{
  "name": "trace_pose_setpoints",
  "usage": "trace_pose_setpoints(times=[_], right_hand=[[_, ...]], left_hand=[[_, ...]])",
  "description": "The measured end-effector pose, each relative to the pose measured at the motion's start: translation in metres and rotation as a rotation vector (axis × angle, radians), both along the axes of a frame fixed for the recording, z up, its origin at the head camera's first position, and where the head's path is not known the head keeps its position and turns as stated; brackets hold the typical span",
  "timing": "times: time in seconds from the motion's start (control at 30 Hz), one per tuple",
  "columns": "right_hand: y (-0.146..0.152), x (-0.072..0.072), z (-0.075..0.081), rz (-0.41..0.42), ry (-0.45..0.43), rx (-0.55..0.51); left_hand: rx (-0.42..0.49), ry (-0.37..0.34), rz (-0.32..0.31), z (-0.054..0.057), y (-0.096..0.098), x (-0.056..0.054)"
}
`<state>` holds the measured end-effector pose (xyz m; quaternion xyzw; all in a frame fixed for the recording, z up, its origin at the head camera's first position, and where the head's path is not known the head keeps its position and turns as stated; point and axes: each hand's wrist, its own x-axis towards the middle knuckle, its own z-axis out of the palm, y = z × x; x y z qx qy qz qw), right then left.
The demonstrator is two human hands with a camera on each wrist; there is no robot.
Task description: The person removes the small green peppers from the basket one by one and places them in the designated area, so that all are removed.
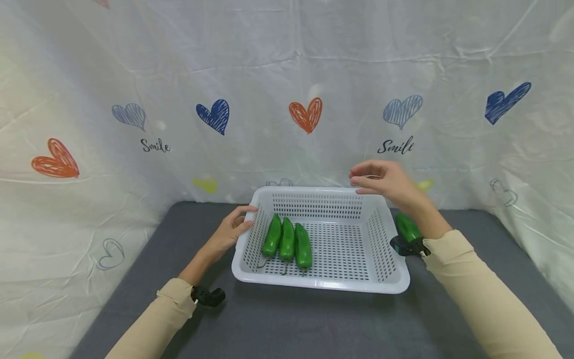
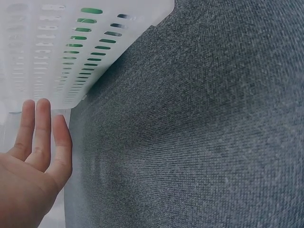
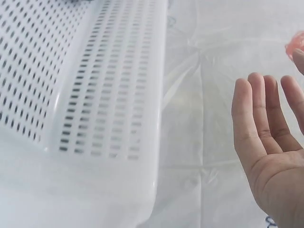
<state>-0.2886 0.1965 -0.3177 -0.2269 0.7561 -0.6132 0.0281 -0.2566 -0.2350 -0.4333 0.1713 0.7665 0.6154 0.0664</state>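
Note:
A white perforated plastic basket [image 1: 323, 284] stands on the dark table. Three long green peppers [image 1: 287, 239] lie side by side in its left half, stems toward the near edge. My left hand [image 1: 228, 230] is at the basket's left rim, fingertips right at it. The left wrist view shows three fairly straight fingers [image 2: 42, 128] beside the outer wall, with the thumb out of sight. Over the back right corner my right hand [image 1: 385, 180] is raised with loosely bent fingers and nothing in it. In the right wrist view its fingers [image 3: 259, 111] are spread apart from the basket.
Right of the basket, another green pepper [image 1: 407, 227] lies on the table, partly hidden behind my right wrist. Grey cloth [image 1: 287, 324] covers the tabletop. A pale curtain [image 1: 269, 55] printed with hearts hangs behind and at the sides.

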Motion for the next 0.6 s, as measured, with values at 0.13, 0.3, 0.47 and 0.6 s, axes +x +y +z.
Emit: trace_pose_setpoints(times=[0.13,0.3,0.47,0.6], right_hand=[[-0.012,-0.004,0.002,0.049,-0.010,-0.034],[-0.028,-0.006,0.002,0.086,-0.028,-0.079],[-0.043,-0.010,-0.003,0.109,-0.068,-0.084],[-0.054,-0.013,-0.010,0.118,-0.102,-0.096]], left_hand=[[0.004,-0.006,-0.002,0.001,0.000,0.000],[0.001,-0.005,0.005,0.001,0.000,0.001],[0.000,0.001,0.007,0.002,0.000,0.002],[-0.004,-0.001,0.009,0.002,0.001,0.002]])
